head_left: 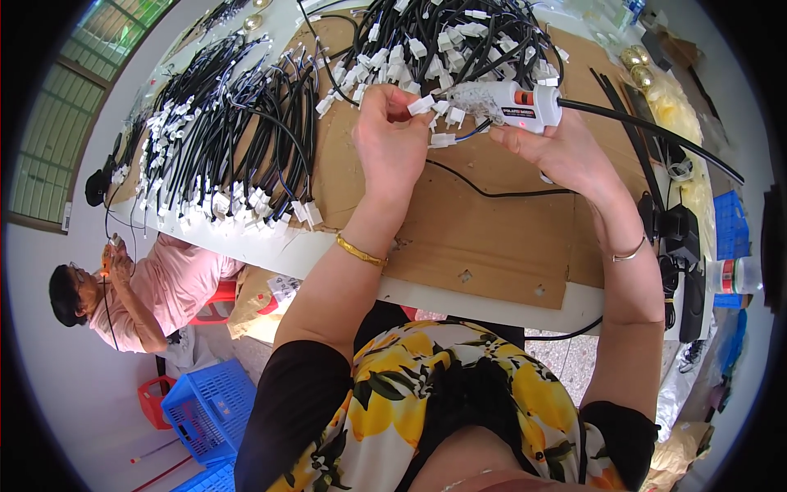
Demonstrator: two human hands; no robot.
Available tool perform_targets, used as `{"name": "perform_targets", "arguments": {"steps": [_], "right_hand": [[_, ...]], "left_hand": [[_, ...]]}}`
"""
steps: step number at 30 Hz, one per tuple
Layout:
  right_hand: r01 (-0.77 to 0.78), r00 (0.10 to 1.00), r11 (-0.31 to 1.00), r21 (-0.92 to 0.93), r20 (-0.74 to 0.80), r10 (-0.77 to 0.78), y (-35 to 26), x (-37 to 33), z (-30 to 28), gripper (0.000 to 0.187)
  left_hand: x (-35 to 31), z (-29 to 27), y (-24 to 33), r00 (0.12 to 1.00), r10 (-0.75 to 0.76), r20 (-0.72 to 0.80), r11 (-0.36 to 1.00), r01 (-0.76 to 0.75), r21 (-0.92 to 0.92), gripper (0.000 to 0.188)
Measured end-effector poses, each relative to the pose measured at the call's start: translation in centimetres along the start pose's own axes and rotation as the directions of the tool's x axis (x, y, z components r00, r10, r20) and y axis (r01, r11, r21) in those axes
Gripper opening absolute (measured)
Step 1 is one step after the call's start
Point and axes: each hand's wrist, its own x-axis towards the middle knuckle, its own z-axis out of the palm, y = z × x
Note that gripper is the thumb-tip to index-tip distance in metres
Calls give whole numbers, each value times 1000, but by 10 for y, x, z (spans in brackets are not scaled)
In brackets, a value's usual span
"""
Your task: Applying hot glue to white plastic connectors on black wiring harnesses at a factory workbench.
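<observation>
Two hands meet over the cardboard mat (pixel 492 238) at the table's (pixel 344 262) far side. Left hand (pixel 392 148) is pinched shut on a white connector (pixel 421 104) at a cable end, held up to the nozzle. Right hand (pixel 566 152) is wrapped tight around a white glue gun (pixel 516 105), tip pointing left at the plug. Gluing the connector looks to be the step in hand, though the tip itself is too small to see clearly. Next move likely calls for a steady squeeze, then laying the piece among the cable bundles (pixel 229 139).
</observation>
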Motion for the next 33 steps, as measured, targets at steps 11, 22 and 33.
{"name": "perform_targets", "arguments": {"steps": [11,22,33], "right_hand": [[0,1000,1000,-28,3,0,-1,0,-3,27],[34,999,999,12,-9,-34,1,0,-2,24],[6,1000,998,-65,-10,-7,-1,0,-4,25]], "left_hand": [[0,0,1,999,30,-10,999,-30,14,26],[0,0,0,1000,28,-1,999,-28,17,27],[1,0,1,999,-24,46,1000,24,-16,33]]}}
